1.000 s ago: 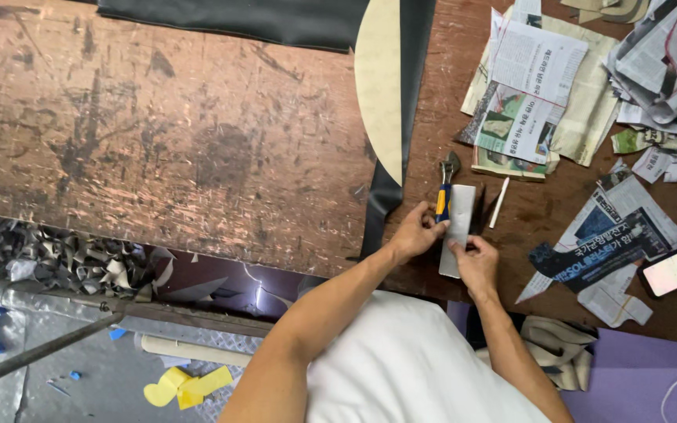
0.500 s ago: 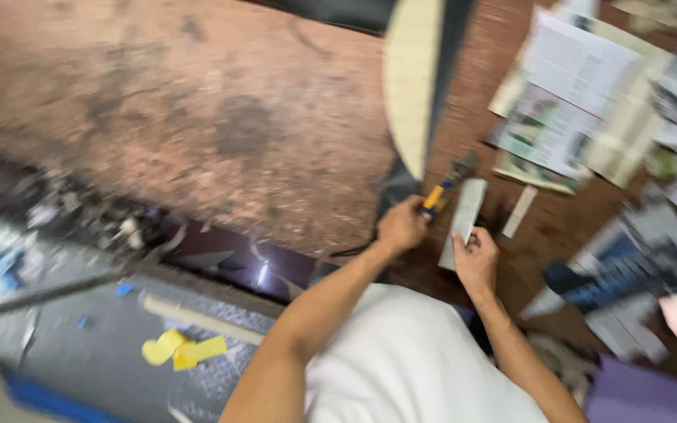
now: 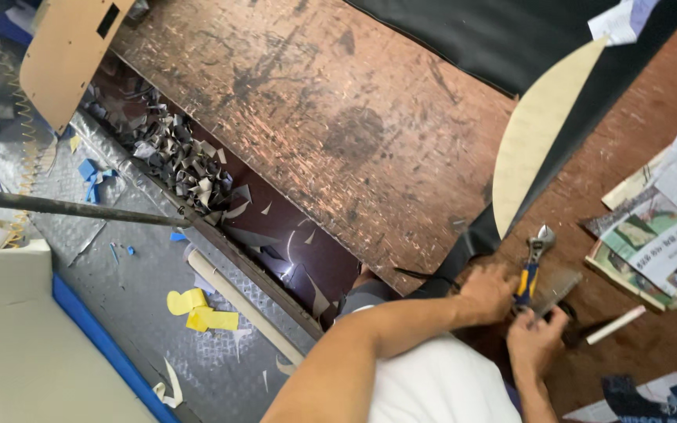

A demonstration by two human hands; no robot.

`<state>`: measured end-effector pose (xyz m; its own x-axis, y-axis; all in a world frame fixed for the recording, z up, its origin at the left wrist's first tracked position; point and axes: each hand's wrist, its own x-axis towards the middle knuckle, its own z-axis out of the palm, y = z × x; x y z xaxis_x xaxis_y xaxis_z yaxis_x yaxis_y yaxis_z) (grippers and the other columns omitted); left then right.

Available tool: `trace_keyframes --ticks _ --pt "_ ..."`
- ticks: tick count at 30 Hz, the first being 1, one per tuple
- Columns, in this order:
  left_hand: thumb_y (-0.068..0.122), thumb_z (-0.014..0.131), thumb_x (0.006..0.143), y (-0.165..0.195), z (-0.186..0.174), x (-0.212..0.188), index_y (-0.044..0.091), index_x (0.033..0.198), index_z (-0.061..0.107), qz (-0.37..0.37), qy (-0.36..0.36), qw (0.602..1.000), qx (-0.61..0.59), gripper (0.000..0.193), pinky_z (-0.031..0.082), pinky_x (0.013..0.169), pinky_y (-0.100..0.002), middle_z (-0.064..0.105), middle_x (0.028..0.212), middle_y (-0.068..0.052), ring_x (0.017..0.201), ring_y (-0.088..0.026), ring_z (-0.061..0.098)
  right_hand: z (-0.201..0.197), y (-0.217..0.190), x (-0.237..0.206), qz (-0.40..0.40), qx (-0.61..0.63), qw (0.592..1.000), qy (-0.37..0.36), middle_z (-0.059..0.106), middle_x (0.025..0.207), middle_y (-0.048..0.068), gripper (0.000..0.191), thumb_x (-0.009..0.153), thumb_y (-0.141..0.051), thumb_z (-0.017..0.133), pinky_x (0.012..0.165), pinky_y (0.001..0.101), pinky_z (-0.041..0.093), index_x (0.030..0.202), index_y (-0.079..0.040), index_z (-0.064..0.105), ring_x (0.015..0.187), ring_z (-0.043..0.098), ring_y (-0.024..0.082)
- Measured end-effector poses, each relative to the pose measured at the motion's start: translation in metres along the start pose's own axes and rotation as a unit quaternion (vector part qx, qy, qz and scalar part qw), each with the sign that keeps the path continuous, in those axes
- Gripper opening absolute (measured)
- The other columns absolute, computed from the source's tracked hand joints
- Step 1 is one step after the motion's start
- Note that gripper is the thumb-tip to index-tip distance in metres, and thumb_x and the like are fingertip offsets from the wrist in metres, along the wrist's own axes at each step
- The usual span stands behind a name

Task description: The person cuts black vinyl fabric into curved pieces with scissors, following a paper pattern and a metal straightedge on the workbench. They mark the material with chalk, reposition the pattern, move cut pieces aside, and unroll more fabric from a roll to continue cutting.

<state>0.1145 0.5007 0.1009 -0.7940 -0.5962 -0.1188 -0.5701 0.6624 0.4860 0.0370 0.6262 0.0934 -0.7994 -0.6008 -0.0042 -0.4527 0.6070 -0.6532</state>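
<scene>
Head view: the left hand (image 3: 489,291) is closed around the blue-and-yellow handle of the pliers (image 3: 532,265), whose metal head points away from the body over the worn workbench (image 3: 315,117). The right hand (image 3: 538,341) pinches the near end of a flat grey metal piece (image 3: 558,288) lying just beside the pliers. Compared with the earlier frames, both hands have stayed on the same two items while the view has swung, so the grip is unchanged and the work remains at the bench's near edge. A white stick (image 3: 616,324) lies near the right hand. A tan curved panel (image 3: 538,133) rests on black sheet material (image 3: 464,31); newspapers (image 3: 660,235) lie further right.
</scene>
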Motion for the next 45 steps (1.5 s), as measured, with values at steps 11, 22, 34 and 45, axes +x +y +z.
trace_keyframes --ticks 11,22,34,45 --pt "0.046 0.067 0.087 -0.005 -0.016 -0.029 0.004 0.13 0.061 0.065 0.069 0.995 -0.037 0.061 0.044 0.095 -0.046 0.057 0.122 -0.016 0.116 -0.033 0.053 -0.032 0.057 -0.002 0.066 -0.043 0.997 0.009 0.065 0.068 0.012 0.042 0.103 -0.022 0.075 0.07 0.0424 0.051 0.136 -0.002 0.057 0.068 0.065 0.027" --pt "0.021 0.066 0.093 -0.1 -0.061 -0.06 0.002 0.126 0.062 0.081 0.172 0.978 -0.087 0.038 0.045 0.105 -0.048 0.058 0.135 -0.019 0.126 -0.036 0.054 0.004 0.015 0.007 -0.058 -0.059 0.995 0.05 0.058 0.111 0.014 0.024 0.103 -0.01 0.073 0.08 0.035 0.054 0.123 -0.002 0.064 0.082 0.065 0.023" --pt "0.011 0.063 0.096 -0.265 -0.187 -0.029 0.006 0.124 0.066 0.058 0.209 0.943 -0.251 0.029 0.047 0.107 -0.046 0.063 0.131 -0.015 0.125 -0.035 0.06 0.13 -0.125 0.05 -0.052 -0.103 0.992 0.057 0.064 0.103 0.016 0.025 0.097 -0.017 0.082 0.079 0.0391 0.054 0.117 -0.005 0.072 0.085 0.066 0.027" --pt "0.001 0.059 0.087 -0.559 -0.345 0.027 0.006 0.105 0.07 -0.161 0.364 0.9 -0.179 0.022 0.053 0.086 -0.042 0.069 0.104 -0.014 0.096 -0.033 0.066 0.2 -0.205 0.151 0.177 -0.156 0.971 0.049 0.065 0.107 0.018 0.031 0.099 -0.02 0.082 0.083 0.0398 0.055 0.12 -0.001 0.069 0.088 0.067 0.027"
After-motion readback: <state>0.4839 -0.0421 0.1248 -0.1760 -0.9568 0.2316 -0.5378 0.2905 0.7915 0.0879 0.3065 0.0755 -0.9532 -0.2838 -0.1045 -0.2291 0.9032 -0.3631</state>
